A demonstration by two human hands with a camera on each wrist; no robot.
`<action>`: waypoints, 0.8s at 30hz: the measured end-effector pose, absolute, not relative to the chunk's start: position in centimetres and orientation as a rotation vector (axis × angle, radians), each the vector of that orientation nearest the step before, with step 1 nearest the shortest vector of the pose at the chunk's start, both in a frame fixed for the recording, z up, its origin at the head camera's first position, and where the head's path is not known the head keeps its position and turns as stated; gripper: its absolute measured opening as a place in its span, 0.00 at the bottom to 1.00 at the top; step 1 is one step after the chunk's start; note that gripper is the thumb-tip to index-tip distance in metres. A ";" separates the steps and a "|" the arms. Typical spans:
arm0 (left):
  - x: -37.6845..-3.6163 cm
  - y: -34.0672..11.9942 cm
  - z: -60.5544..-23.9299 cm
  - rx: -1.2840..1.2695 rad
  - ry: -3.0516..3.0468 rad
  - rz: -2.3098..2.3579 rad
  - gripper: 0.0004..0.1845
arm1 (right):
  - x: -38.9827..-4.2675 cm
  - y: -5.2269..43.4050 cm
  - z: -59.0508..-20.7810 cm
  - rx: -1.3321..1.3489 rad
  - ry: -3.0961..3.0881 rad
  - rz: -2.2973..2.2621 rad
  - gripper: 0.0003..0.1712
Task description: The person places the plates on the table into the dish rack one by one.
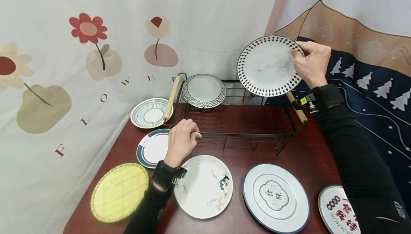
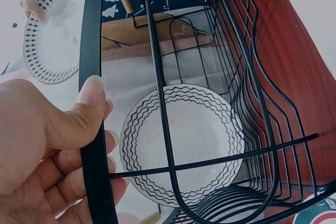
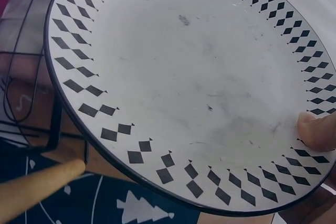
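My right hand (image 1: 312,62) pinches the right rim of a white plate (image 1: 268,66) edged with black diamonds, thumb on its face. That plate is held up above the right part of a black wire dish rack (image 1: 237,134). With my left hand (image 1: 183,139) I grip the rack's front top bar near its left end, as the left wrist view shows, thumb (image 2: 90,100) on one side and fingers on the other. A plate with a zigzag border (image 1: 204,90) stands tilted in the left part of the rack.
Outside the rack lie a striped bowl-like plate (image 1: 151,113), a teal-rimmed plate (image 1: 154,148), a yellow woven tray (image 1: 119,192), a floral plate (image 1: 203,187), a blue-rimmed plate (image 1: 276,198) and a plate with red characters (image 1: 340,209). Wooden handles (image 1: 172,98) flank the rack. Curtains hang behind.
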State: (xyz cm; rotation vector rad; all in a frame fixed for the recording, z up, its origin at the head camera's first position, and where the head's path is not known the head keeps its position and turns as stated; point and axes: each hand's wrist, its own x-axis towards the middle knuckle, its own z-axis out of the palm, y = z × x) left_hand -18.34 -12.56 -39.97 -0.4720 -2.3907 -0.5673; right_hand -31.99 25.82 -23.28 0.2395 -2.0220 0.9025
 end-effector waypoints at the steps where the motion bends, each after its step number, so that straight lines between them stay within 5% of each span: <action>1: -18.4 -12.6 -40.0 -0.474 -2.391 -0.567 0.08 | -32.1 25.6 -23.4 0.257 -2.013 0.898 0.12; 24: -18.5 -12.8 -40.0 -0.473 -2.389 -0.571 0.09 | -33.8 18.6 -25.8 0.508 -1.974 0.823 0.11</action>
